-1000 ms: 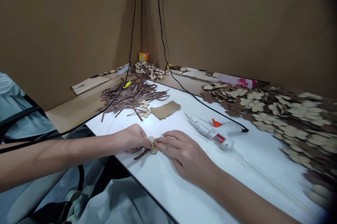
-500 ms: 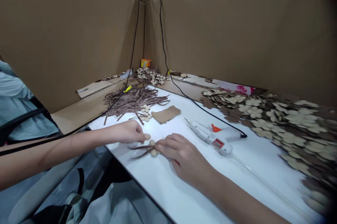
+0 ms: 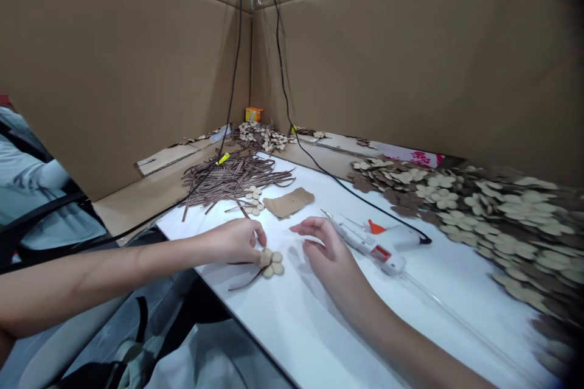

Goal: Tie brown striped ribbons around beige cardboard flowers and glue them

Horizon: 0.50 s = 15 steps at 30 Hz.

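Observation:
A beige felt flower (image 3: 276, 268) lies on the white tabletop, with thin dark brown strips (image 3: 246, 284) reaching out from its left side. At the flower's left edge is my left hand (image 3: 239, 240); its thumb touches or nearly touches a petal and the forefinger is raised apart from it. My right hand (image 3: 329, 250) hovers to the right of the flower, fingers half bent and apart, with nothing in it. Beyond the right fingers lies a white glue gun (image 3: 365, 243) with an orange trigger and a clear glue stick out of its back.
A heap of brown strips (image 3: 228, 179) and small beige flowers (image 3: 253, 193) lie ahead-left, near a torn cardboard piece (image 3: 289, 202). Beige and brown felt flowers (image 3: 515, 206) pile up at right. A black cable (image 3: 319, 161) runs to the glue gun. Cardboard walls (image 3: 387, 60) enclose the back.
My right hand has let go of the flower and lifted away to the right. My left hand has moved right, onto the flower's edge; the loose beige piece it held now sits on the flower.

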Motion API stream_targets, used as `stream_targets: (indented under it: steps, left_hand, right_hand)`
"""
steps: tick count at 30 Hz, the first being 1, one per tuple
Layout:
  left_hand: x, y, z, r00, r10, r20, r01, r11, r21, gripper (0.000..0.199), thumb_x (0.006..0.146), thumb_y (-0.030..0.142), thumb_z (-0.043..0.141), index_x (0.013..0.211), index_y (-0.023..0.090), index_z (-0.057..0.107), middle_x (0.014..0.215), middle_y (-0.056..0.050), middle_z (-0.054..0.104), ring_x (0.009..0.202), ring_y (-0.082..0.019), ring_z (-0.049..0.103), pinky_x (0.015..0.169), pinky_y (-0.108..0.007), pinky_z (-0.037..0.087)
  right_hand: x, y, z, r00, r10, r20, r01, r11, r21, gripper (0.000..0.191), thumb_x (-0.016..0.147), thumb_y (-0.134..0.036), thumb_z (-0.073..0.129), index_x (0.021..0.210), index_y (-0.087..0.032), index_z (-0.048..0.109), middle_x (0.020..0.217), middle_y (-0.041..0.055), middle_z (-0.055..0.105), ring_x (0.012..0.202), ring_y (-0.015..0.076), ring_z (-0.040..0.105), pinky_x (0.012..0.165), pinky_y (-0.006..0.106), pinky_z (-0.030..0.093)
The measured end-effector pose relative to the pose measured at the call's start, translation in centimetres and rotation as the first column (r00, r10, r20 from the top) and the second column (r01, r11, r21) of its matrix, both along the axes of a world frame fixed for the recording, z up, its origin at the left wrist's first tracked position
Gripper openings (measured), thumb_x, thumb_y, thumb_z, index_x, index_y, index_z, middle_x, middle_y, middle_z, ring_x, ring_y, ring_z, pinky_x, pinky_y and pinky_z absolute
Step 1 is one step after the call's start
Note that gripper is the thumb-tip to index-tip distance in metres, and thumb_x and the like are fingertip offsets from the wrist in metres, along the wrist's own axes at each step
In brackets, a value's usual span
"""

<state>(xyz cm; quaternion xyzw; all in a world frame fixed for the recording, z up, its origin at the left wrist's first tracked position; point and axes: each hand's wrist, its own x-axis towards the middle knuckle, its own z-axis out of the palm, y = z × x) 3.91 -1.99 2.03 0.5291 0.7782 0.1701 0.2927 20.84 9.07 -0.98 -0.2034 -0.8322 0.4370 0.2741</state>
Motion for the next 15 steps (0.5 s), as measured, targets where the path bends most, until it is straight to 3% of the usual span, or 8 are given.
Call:
stream_targets:
  steps: [3, 6, 11, 15]
  left_hand:
    - [0.4, -0.2, -0.3, 0.999, -0.024, -0.027, 0.025, 0.999, 0.040, 0.025, 0.067, 0.027, 0.058, 0.091, 0.021, 0.061, 0.071, 0.003, 0.056, 0.062, -0.013, 0.050, 0.053, -0.020, 0.033]
    - [0.8, -0.6, -0.5, 0.998, -0.038, -0.056, 0.042, 0.997, 0.070, 0.022, 0.066, 0.019, 0.054, 0.088, 0.022, 0.060, 0.076, 0.002, 0.056, 0.070, -0.015, 0.051, 0.058, -0.021, 0.033]
    - [1.6, -1.5, -0.4, 0.999, -0.035, -0.031, 0.039, 0.991, 0.128, 0.020, 0.065, 0.014, 0.051, 0.084, 0.021, 0.055, 0.082, 0.001, 0.058, 0.076, -0.016, 0.051, 0.061, -0.022, 0.034]
    - [2.1, -2.0, -0.8, 0.998, -0.014, 0.065, 0.001, 0.978, 0.209, 0.021, 0.066, 0.012, 0.051, 0.085, 0.021, 0.052, 0.081, 0.003, 0.059, 0.070, -0.013, 0.050, 0.059, -0.020, 0.035]
  right_hand:
    - [-0.1, -0.5, -0.5, 0.982, 0.174, 0.073, -0.180, 0.981, 0.079, 0.043, 0.083, -0.026, 0.048, 0.121, -0.023, 0.030, 0.123, 0.0127, 0.052, 0.113, 0.0232, 0.052, 0.090, 0.045, 0.046]
    - [-0.1, -1.2, -1.1, 0.935, 0.292, 0.201, -0.330, 0.924, 0.194, 0.060, 0.079, -0.019, 0.055, 0.128, -0.024, 0.022, 0.127, 0.0135, 0.049, 0.117, 0.0239, 0.049, 0.093, 0.046, 0.043]
    - [-0.1, -1.9, -1.4, 0.952, 0.245, 0.184, -0.285, 0.927, 0.242, 0.057, 0.078, -0.013, 0.057, 0.123, -0.024, 0.024, 0.115, 0.0109, 0.052, 0.107, 0.0227, 0.054, 0.088, 0.044, 0.047]
    - [-0.1, -2.2, -1.0, 0.949, 0.263, 0.175, -0.303, 0.914, 0.269, 0.053, 0.079, -0.010, 0.054, 0.121, -0.027, 0.026, 0.104, 0.0065, 0.056, 0.096, 0.0214, 0.059, 0.079, 0.040, 0.052]
